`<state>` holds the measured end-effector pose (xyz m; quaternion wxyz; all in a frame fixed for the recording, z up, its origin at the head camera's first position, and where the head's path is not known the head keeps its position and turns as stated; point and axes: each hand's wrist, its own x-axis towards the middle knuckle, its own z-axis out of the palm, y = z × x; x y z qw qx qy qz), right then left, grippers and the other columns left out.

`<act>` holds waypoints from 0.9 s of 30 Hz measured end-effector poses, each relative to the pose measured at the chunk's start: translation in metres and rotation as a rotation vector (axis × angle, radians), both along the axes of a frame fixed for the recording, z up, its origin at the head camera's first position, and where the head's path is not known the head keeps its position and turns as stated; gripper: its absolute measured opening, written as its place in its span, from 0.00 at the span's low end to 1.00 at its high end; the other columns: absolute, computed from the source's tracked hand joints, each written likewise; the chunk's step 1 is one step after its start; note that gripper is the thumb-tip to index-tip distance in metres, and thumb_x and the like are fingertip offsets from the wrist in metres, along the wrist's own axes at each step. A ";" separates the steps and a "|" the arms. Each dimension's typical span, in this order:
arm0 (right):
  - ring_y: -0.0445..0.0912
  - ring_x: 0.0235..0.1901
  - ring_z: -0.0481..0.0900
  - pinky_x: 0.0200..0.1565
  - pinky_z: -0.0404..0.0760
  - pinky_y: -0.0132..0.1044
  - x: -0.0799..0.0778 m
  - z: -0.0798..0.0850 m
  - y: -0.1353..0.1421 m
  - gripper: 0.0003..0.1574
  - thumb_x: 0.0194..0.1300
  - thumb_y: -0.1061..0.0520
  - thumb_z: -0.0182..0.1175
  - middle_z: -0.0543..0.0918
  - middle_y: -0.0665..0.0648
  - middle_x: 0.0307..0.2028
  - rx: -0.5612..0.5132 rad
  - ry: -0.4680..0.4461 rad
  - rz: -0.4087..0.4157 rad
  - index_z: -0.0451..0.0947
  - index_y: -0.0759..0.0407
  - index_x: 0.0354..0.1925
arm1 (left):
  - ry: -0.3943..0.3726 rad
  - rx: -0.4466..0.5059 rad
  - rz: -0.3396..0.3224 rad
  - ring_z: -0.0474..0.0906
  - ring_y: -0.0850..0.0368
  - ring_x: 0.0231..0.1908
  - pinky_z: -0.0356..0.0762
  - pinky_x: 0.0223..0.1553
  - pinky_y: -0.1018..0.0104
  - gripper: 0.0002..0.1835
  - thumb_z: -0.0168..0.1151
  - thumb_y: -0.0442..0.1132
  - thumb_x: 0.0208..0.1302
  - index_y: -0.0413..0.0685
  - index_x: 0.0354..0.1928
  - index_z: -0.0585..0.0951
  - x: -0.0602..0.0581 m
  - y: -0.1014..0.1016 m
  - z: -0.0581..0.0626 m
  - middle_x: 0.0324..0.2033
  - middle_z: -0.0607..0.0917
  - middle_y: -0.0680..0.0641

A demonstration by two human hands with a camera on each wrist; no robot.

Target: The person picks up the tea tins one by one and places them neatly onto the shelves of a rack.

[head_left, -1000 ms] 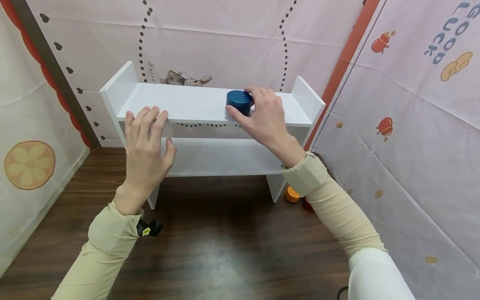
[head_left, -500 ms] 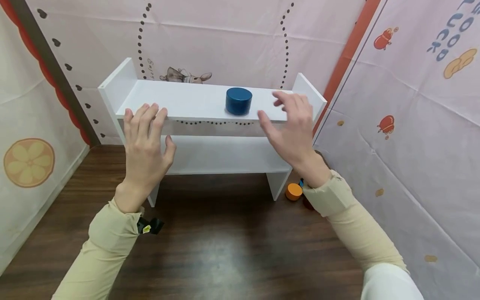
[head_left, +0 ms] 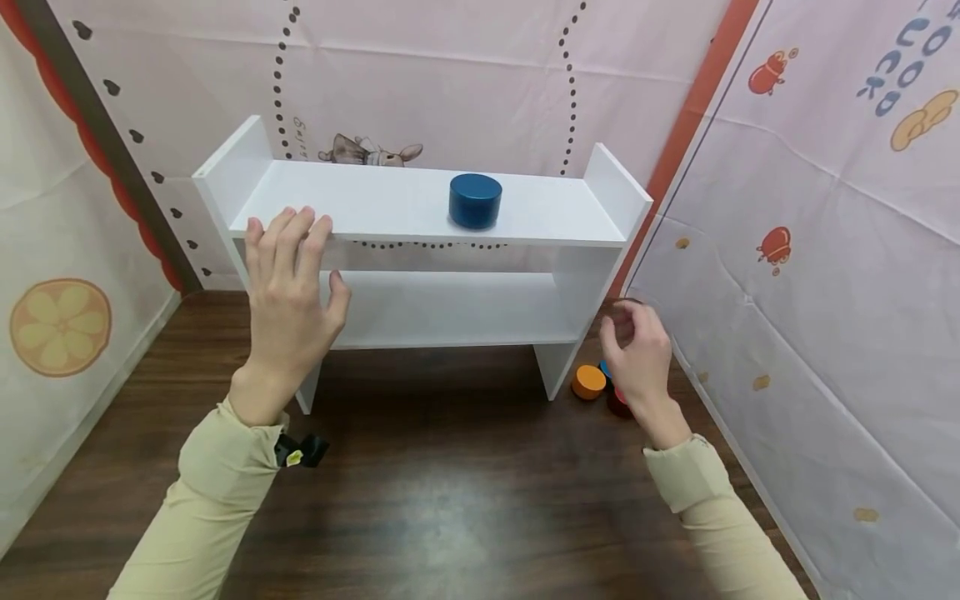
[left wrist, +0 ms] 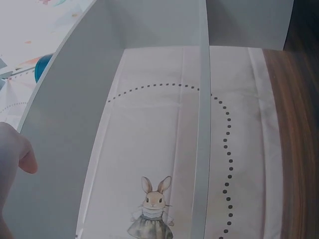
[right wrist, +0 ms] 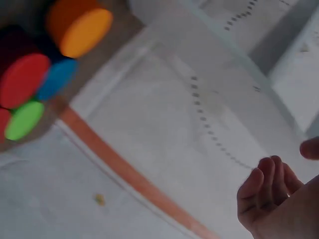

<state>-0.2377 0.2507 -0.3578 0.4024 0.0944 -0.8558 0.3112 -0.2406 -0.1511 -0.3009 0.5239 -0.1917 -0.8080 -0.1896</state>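
A dark blue cylinder (head_left: 475,200) stands upright on the top board of the white shelf unit (head_left: 375,200), right of its middle. Part of it shows at the left of the left wrist view. My left hand (head_left: 287,296) is at the front edge of that board, fingers fairly straight, holding nothing. Off the shelf's right side, my right hand (head_left: 641,354) has loosely bent fingers with nothing between them. Nearest to it are floor cylinders: orange (head_left: 588,382), a red cylinder (right wrist: 25,79), a blue cylinder (right wrist: 57,78) and a green cylinder (right wrist: 24,121). The hand partly hides this group in the head view.
The unit has upright side panels (head_left: 618,196) and a lower board (head_left: 450,308). Printed cloth walls (head_left: 810,250) stand behind and on both sides. Dark wood floor (head_left: 450,500) lies in front.
My right hand has let go of the dark blue cylinder and moved right and down, past the shelf's side. The cylinder stays on the top board. My left hand has hardly moved.
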 end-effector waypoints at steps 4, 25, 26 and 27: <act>0.58 0.33 0.79 0.33 0.78 0.50 -0.001 -0.032 0.014 0.21 0.63 0.54 0.60 0.80 0.66 0.39 0.060 -0.203 -0.094 0.76 0.67 0.50 | 0.002 0.010 -0.002 0.62 0.39 0.67 0.42 0.74 0.45 0.27 0.52 0.31 0.58 0.37 0.63 0.70 0.000 0.000 -0.001 0.62 0.72 0.35; 0.52 0.19 0.70 0.19 0.64 0.39 -0.009 -0.089 0.027 0.31 0.60 0.36 0.58 0.67 0.59 0.20 0.217 -0.814 -0.287 0.65 0.63 0.33 | 0.013 0.030 -0.015 0.62 0.40 0.67 0.43 0.74 0.45 0.28 0.52 0.31 0.56 0.38 0.62 0.71 0.000 0.001 -0.001 0.62 0.73 0.36; 0.53 0.19 0.70 0.19 0.64 0.39 -0.010 -0.090 0.026 0.31 0.60 0.36 0.59 0.66 0.58 0.20 0.211 -0.822 -0.286 0.65 0.62 0.33 | 0.012 0.033 -0.018 0.62 0.40 0.67 0.43 0.74 0.45 0.28 0.52 0.31 0.56 0.38 0.62 0.71 0.000 0.001 -0.001 0.62 0.73 0.36; 0.52 0.19 0.70 0.20 0.64 0.39 -0.011 -0.091 0.026 0.31 0.59 0.36 0.60 0.67 0.58 0.21 0.208 -0.831 -0.286 0.65 0.62 0.33 | 0.010 0.036 -0.019 0.62 0.40 0.67 0.43 0.74 0.45 0.28 0.53 0.31 0.56 0.38 0.62 0.71 0.000 0.001 -0.002 0.62 0.73 0.36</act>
